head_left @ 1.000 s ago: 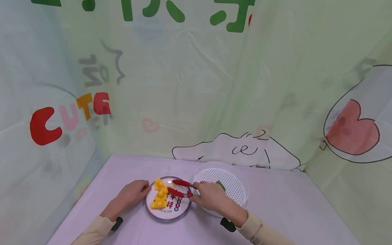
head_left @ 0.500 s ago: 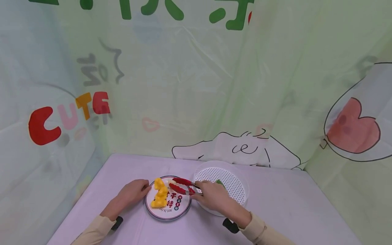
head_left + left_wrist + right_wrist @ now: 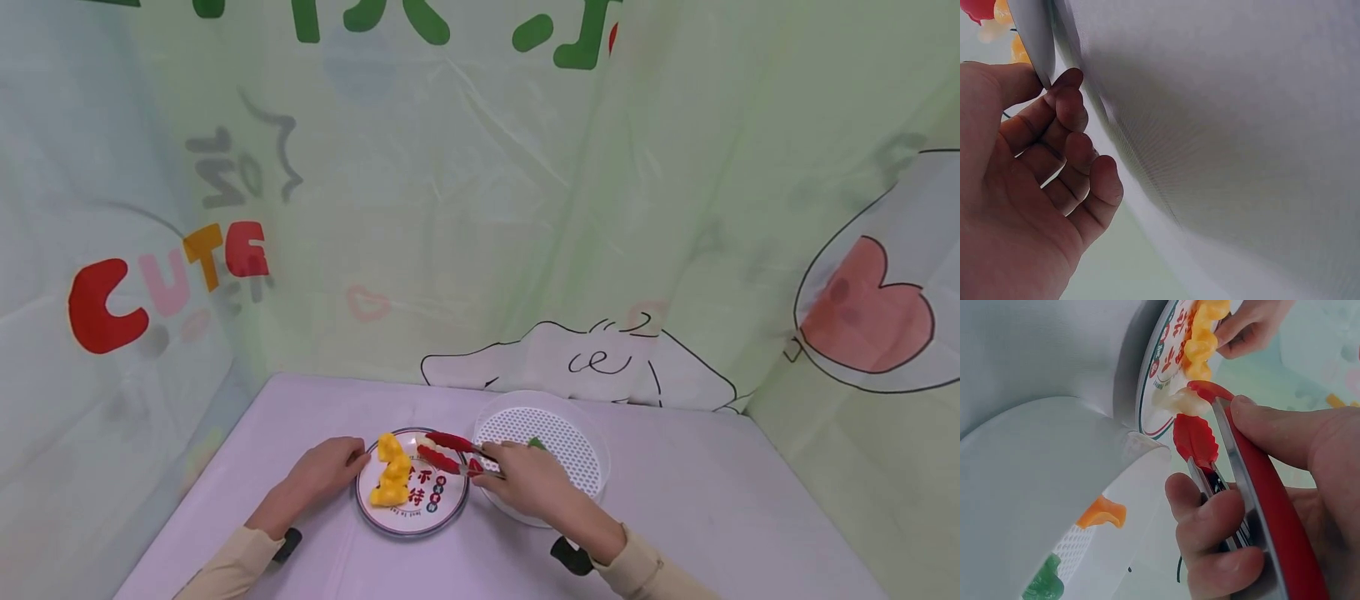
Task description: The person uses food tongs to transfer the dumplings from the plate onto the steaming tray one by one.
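My left hand [image 3: 327,468] pinches the left rim of a round white plate [image 3: 420,521] between thumb and index finger; the left wrist view shows its other fingers loosely curled below. Several yellow, lumpy pieces [image 3: 392,479] lie in a row on the plate's left side. My right hand [image 3: 528,477] grips metal tongs [image 3: 1247,487] with red tips, reaching over the plate from the right. Between those tips is a small cream-white piece [image 3: 1186,402], at the plate's far side. Both tips seem to touch it, but I cannot tell whether it is lifted.
Right of the plate stands a round white basket [image 3: 592,442] with a perforated floor, partly behind my right hand. Inside it are a green piece [image 3: 1045,581] and an orange piece [image 3: 1102,512]. A printed curtain [image 3: 480,208] encloses the lilac-covered table [image 3: 690,500].
The tongs' tips have come closer together around the cream-white piece, and my right hand has shifted slightly right. My left hand stays at the plate's rim.
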`<state>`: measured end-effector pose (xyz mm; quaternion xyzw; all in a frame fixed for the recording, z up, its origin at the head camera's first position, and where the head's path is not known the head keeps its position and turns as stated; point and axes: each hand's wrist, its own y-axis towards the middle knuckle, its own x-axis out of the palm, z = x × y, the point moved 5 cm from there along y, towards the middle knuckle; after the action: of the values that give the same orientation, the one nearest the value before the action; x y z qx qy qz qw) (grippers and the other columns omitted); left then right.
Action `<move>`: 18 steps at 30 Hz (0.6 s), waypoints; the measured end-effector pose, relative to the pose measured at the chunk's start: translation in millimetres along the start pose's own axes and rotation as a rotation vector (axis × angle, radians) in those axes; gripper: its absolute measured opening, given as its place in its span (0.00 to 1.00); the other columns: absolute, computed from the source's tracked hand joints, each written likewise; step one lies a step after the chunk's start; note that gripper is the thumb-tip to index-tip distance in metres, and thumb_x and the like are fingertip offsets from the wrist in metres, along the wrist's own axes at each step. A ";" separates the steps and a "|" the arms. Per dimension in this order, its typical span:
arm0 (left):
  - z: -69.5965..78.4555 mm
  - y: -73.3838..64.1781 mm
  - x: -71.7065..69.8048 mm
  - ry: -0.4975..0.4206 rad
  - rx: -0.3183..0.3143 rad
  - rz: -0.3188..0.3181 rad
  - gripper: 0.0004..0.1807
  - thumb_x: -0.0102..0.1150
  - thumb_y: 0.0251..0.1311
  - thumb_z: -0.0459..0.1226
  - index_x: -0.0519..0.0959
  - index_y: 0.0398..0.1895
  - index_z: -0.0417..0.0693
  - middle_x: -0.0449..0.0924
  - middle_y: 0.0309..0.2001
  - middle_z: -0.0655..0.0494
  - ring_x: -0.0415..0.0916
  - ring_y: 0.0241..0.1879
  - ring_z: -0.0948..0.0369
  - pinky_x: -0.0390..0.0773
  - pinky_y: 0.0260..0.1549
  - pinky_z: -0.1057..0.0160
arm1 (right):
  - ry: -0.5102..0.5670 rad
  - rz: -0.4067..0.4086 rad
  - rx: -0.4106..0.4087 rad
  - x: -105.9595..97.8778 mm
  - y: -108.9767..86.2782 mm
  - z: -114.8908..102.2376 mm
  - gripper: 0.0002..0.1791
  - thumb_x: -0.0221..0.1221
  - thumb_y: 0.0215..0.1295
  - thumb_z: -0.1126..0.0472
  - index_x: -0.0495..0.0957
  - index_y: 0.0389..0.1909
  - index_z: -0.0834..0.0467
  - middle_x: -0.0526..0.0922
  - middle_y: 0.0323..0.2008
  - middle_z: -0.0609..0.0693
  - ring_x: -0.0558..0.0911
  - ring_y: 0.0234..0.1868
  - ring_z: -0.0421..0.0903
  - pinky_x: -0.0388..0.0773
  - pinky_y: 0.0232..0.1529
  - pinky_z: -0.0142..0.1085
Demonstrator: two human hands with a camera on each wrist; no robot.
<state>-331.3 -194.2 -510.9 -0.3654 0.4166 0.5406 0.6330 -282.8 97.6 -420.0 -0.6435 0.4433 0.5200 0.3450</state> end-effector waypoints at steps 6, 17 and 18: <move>0.0 -0.8 -0.4 -0.003 0.004 0.000 0.09 0.63 0.67 0.44 0.77 0.32 0.51 0.70 0.23 0.59 0.67 0.26 0.62 0.68 0.28 0.65 | 0.008 0.028 0.012 -3.9 -3.2 4.4 0.29 0.68 0.60 0.42 0.80 0.58 0.53 0.86 0.45 0.49 0.76 0.33 0.42 0.78 0.32 0.37; -2.2 -0.4 1.9 -0.015 -0.008 -0.004 0.08 0.62 0.67 0.44 0.78 0.33 0.51 0.70 0.24 0.59 0.67 0.27 0.62 0.69 0.28 0.65 | 0.089 0.052 0.036 -16.0 -11.1 13.2 0.31 0.70 0.58 0.45 0.79 0.59 0.54 0.86 0.48 0.52 0.79 0.37 0.44 0.83 0.31 0.38; -2.0 -0.7 1.5 -0.017 -0.009 -0.004 0.08 0.62 0.67 0.44 0.78 0.33 0.51 0.70 0.24 0.59 0.67 0.27 0.62 0.68 0.28 0.65 | 0.099 0.052 0.040 -17.0 -11.8 14.7 0.31 0.70 0.58 0.45 0.79 0.60 0.54 0.86 0.48 0.52 0.79 0.37 0.44 0.83 0.31 0.38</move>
<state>-330.8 -195.6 -513.1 -0.3642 0.4081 0.5444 0.6360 -278.3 118.8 -406.9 -0.6495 0.4867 0.4877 0.3217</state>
